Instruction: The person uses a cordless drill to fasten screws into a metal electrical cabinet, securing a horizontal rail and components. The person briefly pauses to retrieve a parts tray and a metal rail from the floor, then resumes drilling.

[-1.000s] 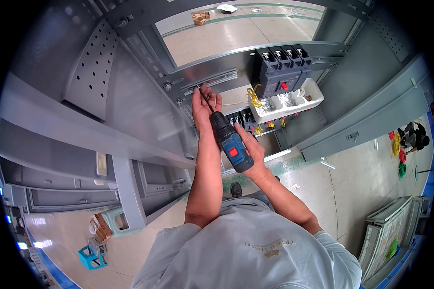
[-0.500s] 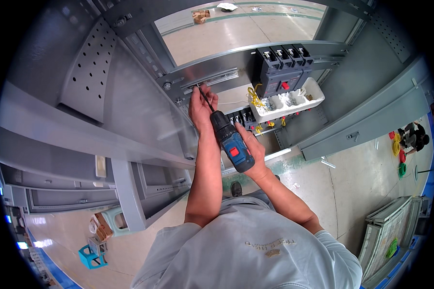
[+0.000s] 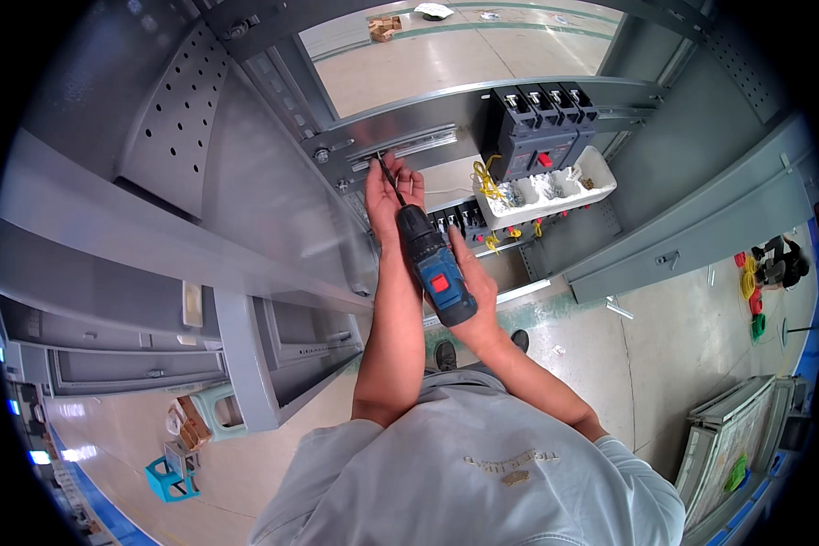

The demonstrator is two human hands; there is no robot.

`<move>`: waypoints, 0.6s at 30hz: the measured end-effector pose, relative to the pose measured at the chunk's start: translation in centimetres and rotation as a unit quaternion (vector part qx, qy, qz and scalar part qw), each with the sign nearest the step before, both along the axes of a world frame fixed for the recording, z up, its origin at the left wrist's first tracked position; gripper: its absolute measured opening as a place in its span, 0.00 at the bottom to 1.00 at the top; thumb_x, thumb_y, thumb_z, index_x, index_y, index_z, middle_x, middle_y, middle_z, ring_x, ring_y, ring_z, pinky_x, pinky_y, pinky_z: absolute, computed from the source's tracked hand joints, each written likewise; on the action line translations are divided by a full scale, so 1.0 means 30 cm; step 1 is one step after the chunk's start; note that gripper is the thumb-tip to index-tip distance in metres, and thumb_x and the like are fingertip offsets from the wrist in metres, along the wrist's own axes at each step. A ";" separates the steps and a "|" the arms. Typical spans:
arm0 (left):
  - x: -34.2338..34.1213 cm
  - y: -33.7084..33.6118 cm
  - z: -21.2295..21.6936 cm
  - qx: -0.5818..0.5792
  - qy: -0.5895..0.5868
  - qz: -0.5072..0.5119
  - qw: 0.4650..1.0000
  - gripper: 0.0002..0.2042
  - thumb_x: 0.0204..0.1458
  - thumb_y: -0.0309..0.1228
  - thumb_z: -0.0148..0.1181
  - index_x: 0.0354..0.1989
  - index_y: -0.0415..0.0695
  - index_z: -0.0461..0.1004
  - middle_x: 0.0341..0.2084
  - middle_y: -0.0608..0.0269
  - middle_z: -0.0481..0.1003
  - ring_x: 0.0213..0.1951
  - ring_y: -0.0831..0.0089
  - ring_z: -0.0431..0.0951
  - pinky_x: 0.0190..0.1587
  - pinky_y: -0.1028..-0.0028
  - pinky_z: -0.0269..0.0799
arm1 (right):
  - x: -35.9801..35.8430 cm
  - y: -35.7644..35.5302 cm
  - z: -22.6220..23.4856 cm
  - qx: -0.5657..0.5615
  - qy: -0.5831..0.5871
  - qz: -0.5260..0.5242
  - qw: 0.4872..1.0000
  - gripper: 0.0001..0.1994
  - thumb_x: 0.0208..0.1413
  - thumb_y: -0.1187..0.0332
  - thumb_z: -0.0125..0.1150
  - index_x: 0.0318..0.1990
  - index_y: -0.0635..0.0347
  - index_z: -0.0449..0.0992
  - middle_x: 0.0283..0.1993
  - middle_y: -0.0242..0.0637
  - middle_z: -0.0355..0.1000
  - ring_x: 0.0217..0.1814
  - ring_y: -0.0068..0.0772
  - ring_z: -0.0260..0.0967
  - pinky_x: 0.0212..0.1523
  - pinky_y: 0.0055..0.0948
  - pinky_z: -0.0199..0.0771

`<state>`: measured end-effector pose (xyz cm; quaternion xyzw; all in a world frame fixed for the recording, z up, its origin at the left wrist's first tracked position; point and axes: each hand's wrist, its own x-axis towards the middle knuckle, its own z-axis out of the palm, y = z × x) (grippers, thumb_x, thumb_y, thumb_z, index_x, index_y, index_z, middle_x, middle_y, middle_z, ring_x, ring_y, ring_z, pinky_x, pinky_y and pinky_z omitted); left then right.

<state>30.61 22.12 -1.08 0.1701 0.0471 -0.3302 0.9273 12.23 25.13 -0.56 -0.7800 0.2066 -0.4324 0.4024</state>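
Head view: right hand (image 3: pixel 476 284) closed round cordless drill (image 3: pixel 435 264), bit (image 3: pixel 394 187) pointing at slotted rail (image 3: pixel 419 144) near left end of crossbar (image 3: pixel 469 111). Left hand (image 3: pixel 391 202) half-curled around bit tip; can't tell if it pinches anything. Circuit breaker (image 3: pixel 535 146) toward crossbar's right end, white compartment tray (image 3: pixel 551 210) along breaker's lower edge.

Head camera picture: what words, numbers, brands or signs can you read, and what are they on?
Grey shirt: gold lettering with a small emblem, upside down here; I won't copy its words.
Big grey circuit breaker: faint front markings, too small to read.
Blue and black drill: no words I can make out.
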 end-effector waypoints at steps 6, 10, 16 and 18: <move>-0.009 0.000 0.011 0.000 0.010 0.009 1.000 0.11 0.58 0.37 0.60 0.39 0.42 0.79 0.31 0.63 0.79 0.31 0.76 0.76 0.42 0.71 0.75 | 0.007 0.023 0.000 -0.015 -0.026 0.012 0.999 0.31 0.45 0.78 0.65 0.62 0.68 0.68 0.46 0.52 0.74 0.44 0.52 0.74 0.46 0.37 0.75; -0.007 0.004 0.011 -0.012 0.005 0.003 1.000 0.11 0.59 0.37 0.60 0.39 0.42 0.79 0.31 0.64 0.79 0.31 0.76 0.75 0.42 0.72 0.75 | 0.012 0.021 -0.002 -0.018 -0.029 0.013 0.999 0.30 0.45 0.78 0.65 0.60 0.68 0.69 0.44 0.52 0.74 0.42 0.53 0.74 0.45 0.37 0.75; -0.005 0.000 0.005 -0.018 -0.006 0.000 1.000 0.10 0.59 0.37 0.59 0.38 0.43 0.79 0.31 0.64 0.80 0.30 0.76 0.74 0.40 0.72 0.74 | 0.015 0.013 -0.001 -0.034 -0.027 0.007 0.999 0.29 0.44 0.78 0.65 0.59 0.68 0.70 0.42 0.51 0.74 0.41 0.52 0.74 0.43 0.36 0.75; -0.001 0.001 -0.001 -0.025 -0.012 -0.004 1.000 0.10 0.59 0.37 0.59 0.37 0.43 0.78 0.31 0.64 0.80 0.30 0.76 0.74 0.39 0.71 0.74 | 0.013 0.011 0.002 -0.035 -0.023 0.008 0.999 0.29 0.44 0.78 0.65 0.59 0.68 0.70 0.42 0.51 0.74 0.41 0.51 0.74 0.43 0.36 0.75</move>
